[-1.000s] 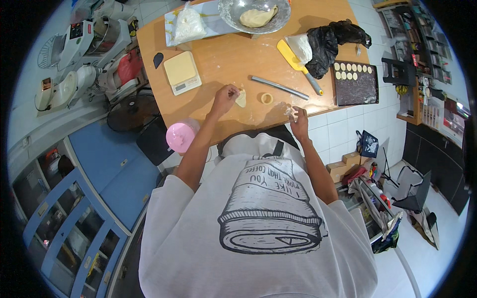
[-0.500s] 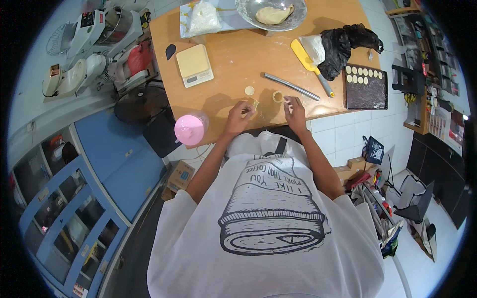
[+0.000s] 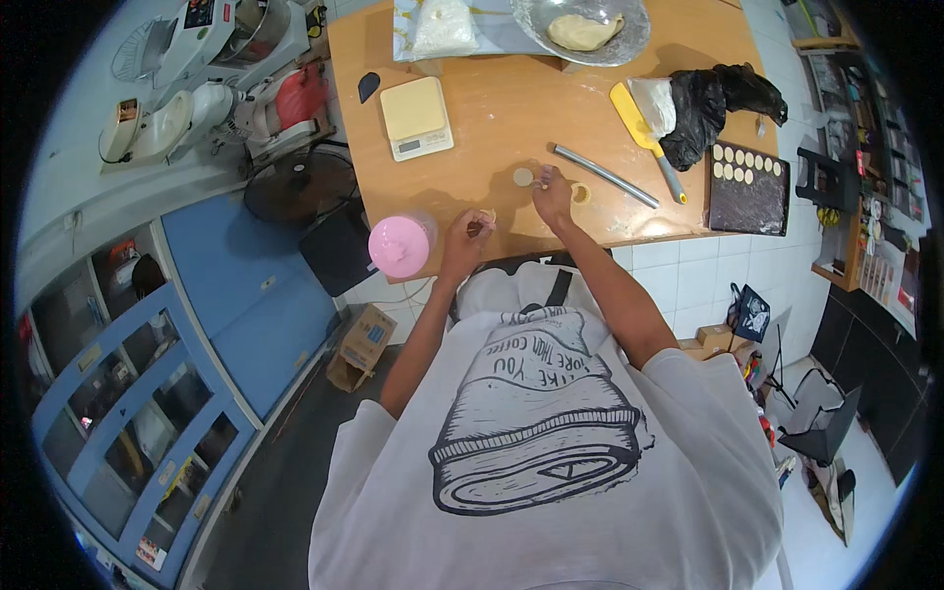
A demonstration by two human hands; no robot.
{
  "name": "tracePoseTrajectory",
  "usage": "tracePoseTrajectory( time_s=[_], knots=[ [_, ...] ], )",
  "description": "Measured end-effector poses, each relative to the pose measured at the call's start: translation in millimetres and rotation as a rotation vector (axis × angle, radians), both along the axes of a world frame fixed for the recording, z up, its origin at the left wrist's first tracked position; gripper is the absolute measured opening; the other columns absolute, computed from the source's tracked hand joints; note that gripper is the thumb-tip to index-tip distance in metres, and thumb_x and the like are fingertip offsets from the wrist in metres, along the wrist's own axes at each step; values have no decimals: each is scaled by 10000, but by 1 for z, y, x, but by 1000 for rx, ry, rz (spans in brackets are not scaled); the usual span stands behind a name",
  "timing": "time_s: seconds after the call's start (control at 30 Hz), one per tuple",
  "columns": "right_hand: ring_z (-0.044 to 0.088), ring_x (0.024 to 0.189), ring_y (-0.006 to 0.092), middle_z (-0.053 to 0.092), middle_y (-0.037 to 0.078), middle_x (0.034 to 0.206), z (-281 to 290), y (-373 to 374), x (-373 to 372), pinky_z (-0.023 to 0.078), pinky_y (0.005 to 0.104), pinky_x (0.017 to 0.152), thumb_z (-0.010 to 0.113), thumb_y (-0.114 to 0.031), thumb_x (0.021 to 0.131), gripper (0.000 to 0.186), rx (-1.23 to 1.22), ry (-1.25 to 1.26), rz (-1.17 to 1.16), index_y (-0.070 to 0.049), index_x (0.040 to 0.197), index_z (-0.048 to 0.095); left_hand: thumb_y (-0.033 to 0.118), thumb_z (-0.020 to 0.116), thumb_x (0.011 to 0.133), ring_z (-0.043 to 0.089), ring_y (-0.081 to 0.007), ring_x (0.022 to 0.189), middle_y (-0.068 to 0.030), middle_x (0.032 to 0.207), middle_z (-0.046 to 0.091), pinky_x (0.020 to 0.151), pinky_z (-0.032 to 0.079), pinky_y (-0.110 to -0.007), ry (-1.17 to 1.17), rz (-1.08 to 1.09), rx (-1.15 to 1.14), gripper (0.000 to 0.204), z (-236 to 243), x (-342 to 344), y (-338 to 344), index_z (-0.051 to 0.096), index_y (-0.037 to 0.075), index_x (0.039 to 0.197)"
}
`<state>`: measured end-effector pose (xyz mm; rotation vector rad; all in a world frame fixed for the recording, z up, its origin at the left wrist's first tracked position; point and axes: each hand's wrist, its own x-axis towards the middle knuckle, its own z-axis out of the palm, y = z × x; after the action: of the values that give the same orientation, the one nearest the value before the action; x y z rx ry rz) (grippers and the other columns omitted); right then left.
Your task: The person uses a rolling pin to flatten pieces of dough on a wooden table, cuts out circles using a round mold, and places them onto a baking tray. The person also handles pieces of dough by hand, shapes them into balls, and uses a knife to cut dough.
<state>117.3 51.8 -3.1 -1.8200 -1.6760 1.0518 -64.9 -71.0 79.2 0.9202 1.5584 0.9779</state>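
My left hand (image 3: 468, 234) is at the table's near edge, its fingers closed on a small strip of pale dough (image 3: 490, 218). My right hand (image 3: 553, 195) reaches over the wood, its fingers partly spread beside a thin round dough disc (image 3: 523, 177). Whether the fingertips touch the disc is hard to make out. Just right of that hand lies a pale tan ring (image 3: 581, 194); I cannot tell whether it is dough or a cutter. A metal rod (image 3: 606, 176) lies slanted beyond it.
A pink-lidded container (image 3: 399, 246) stands at the table's near left corner, with a kitchen scale (image 3: 416, 116) beyond. Right are a yellow spatula (image 3: 637, 120), a black plastic bag (image 3: 694, 118) and a dark tray (image 3: 747, 205) bearing several dough discs. A metal bowl (image 3: 629, 44) holds dough.
My right hand has left the ring's right side and moved left and forward to the dough disc. My left hand still holds the dough strip. The whole view has shifted.
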Motion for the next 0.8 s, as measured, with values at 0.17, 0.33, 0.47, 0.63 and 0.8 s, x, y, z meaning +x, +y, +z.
tracePoseTrajectory(
  time_s=[0.17, 0.33, 0.47, 0.63, 0.8],
  knots=[
    [721, 902, 256, 719, 154, 974, 2, -3, -11, 577, 353, 818, 641, -25, 853, 279, -97, 36, -59, 40, 1123, 616, 71, 691, 959, 697, -174, 915, -93, 982, 690, 848, 547, -305, -10, 82, -67, 107, 7, -3, -5, 652, -9, 1019],
    [703, 867, 219, 703, 132, 947, -21, 0, -12, 568, 339, 789, 644, -24, 836, 279, -108, 42, -157, 33, 1107, 609, 70, 696, 955, 700, -169, 886, -96, 976, 693, 813, 558, -314, 22, 68, -73, 114, 10, 0, 0, 650, -18, 1010],
    [689, 844, 306, 687, 159, 909, -15, 1, -19, 558, 401, 780, 685, -44, 780, 272, -122, 122, -177, 30, 1033, 617, 63, 693, 953, 702, -173, 877, -97, 972, 687, 803, 561, -312, 42, 61, -30, 108, 5, 0, -1, 643, -21, 999],
    [669, 886, 361, 648, 171, 887, -13, 2, -26, 551, 449, 795, 706, -33, 763, 266, -13, -46, -120, 25, 994, 586, 64, 685, 956, 706, -187, 876, -106, 974, 675, 801, 562, -315, -47, 90, -53, 118, -2, -4, 1, 633, -25, 1014],
    [648, 907, 439, 626, 244, 932, -28, 4, -25, 542, 495, 811, 718, -14, 733, 339, -51, -39, -165, 29, 1024, 547, 69, 682, 960, 701, -186, 892, -106, 973, 673, 806, 560, -313, 10, 70, -89, 126, 1, -8, 7, 632, -27, 1022]
  ],
)
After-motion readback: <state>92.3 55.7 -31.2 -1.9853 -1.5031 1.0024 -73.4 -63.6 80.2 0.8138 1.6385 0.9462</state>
